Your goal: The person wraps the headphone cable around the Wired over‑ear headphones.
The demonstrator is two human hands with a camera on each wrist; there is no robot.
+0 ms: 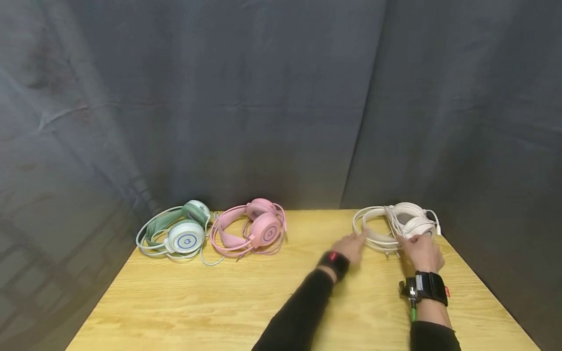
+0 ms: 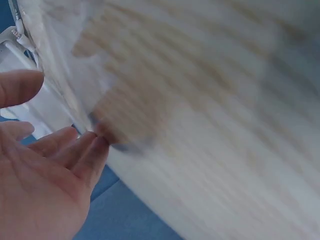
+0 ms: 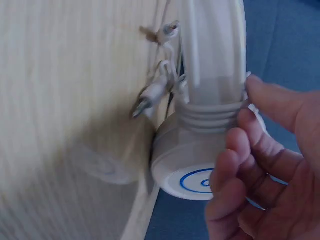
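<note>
White over-ear headphones (image 1: 408, 210) lie on the wooden table at the right, their cable (image 3: 207, 116) wound in several turns around them. Thumb and index finger of my right hand (image 1: 423, 253) pinch the headphones at these turns. Two small plugs (image 3: 155, 93) dangle beside the band in the right wrist view. My left hand (image 1: 352, 247) is just left of the headband, its fingertips right at the band's edge. In the left wrist view that hand (image 2: 45, 185) shows loosely extended fingers with nothing in them.
Pink headphones (image 1: 266, 229) lie left of centre on the table (image 1: 210, 302). Further left are green-and-white headphones (image 1: 186, 237), a loop of their cable reaching toward the pink pair. Grey cloth (image 1: 246, 107) hangs behind the table and along both sides.
</note>
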